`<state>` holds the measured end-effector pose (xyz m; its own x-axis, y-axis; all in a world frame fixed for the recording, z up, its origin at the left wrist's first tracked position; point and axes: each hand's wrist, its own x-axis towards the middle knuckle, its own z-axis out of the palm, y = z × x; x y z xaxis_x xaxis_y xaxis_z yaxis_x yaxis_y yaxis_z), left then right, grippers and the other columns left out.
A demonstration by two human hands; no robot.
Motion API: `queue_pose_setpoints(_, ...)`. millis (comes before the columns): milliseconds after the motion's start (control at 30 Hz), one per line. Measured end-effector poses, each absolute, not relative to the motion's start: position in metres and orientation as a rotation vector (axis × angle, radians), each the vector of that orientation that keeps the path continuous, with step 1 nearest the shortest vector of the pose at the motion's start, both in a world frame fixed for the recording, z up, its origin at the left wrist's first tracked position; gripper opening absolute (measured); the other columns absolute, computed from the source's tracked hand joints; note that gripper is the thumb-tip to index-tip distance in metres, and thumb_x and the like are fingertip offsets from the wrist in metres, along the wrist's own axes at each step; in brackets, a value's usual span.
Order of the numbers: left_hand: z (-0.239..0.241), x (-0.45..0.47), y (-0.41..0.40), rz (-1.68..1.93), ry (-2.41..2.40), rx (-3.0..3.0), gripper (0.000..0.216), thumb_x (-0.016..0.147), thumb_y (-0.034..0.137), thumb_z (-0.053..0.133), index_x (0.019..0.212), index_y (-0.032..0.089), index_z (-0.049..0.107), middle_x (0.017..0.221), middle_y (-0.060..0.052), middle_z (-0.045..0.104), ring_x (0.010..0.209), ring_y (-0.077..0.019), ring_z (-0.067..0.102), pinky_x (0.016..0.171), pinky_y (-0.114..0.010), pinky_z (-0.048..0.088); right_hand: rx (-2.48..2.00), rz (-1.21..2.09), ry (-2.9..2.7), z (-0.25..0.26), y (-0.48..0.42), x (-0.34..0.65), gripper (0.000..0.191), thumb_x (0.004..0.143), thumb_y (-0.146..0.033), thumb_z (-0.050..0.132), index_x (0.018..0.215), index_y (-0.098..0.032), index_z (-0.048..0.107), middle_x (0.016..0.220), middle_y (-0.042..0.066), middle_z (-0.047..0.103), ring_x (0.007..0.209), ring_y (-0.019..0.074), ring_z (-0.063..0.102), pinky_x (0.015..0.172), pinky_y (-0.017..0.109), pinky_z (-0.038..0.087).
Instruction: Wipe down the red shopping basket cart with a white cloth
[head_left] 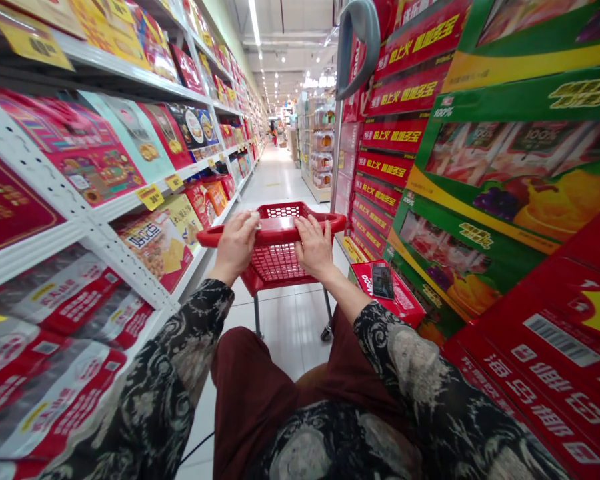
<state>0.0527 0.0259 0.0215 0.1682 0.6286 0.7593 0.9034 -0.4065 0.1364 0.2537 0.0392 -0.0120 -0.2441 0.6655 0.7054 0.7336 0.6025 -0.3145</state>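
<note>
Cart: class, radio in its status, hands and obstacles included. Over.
Left hand and right hand on the handle. Cart upright, ahead of the knees. Shelf close on left, cartons on right.

Shopping cart [279, 261] is coloured red; legs [257, 313] are finished grey. Sleeves [425, 347] are patterned with pale swirls on black. Trousers [253, 397] are coloured maroon. Shelves [35, 256] are painted white. Price tags [151, 197] are printed yellow. Fruit boxes [520, 160] are banded green and yellow.

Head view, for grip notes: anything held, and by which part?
Left hand and right hand hold the red cart by its handle; the left perhaps something whitish.
</note>
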Motion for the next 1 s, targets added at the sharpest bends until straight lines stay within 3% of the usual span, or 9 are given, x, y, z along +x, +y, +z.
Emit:
queue_pose_setpoints(233,0.016,-0.013,0.026,-1.198,-1.753,-1.777,0.032,0.086,0.03,0.04,0.102,0.019,0.065,0.116,-0.01,0.062,0.114,-0.0246,0.053,0.103,-0.044,0.038,-1.101,-0.142,-1.968,-0.016,0.044,0.256,0.055,0.083,-0.016,0.045,0.137,-0.013,0.043,0.142,0.009,0.046,0.136,0.0243,0.031,0.116,0.049,0.002)
queue_pose_setpoints(433,0.02,0.015,0.029,-1.129,-1.809,-1.831,0.032,0.086,0.029,0.04,0.102,0.017,0.066,0.115,-0.011,0.063,0.112,-0.0239,0.054,0.102,-0.04,0.038,-1.105,-0.153,-1.977,-0.017,0.044,0.257,0.057,0.081,-0.016,0.045,0.138,-0.014,0.041,0.143,0.008,0.045,0.137,0.0236,0.031,0.117,0.049,0.003)
queue_pose_setpoints(867,0.024,0.085,0.026,-1.169,-1.457,-2.162,0.036,0.091,0.027,0.034,0.114,0.02,0.06,0.128,-0.008,0.057,0.125,-0.0214,0.046,0.11,-0.046,0.032,-1.152,-0.134,-1.951,-0.012,0.041,0.263,0.058,0.079,-0.015,0.046,0.137,-0.012,0.043,0.141,0.009,0.047,0.136,0.0241,0.032,0.116,0.05,0.005)
queue_pose_setpoints(1000,0.024,0.07,0.024,-1.159,-1.584,-2.066,0.038,0.087,0.031,0.045,0.12,0.019,0.057,0.132,-0.01,0.053,0.128,-0.0239,0.043,0.11,-0.044,0.032,-1.122,-0.147,-1.967,-0.013,0.042,0.265,0.059,0.079,-0.015,0.045,0.138,-0.011,0.042,0.141,0.009,0.047,0.137,0.0234,0.031,0.117,0.049,0.004)
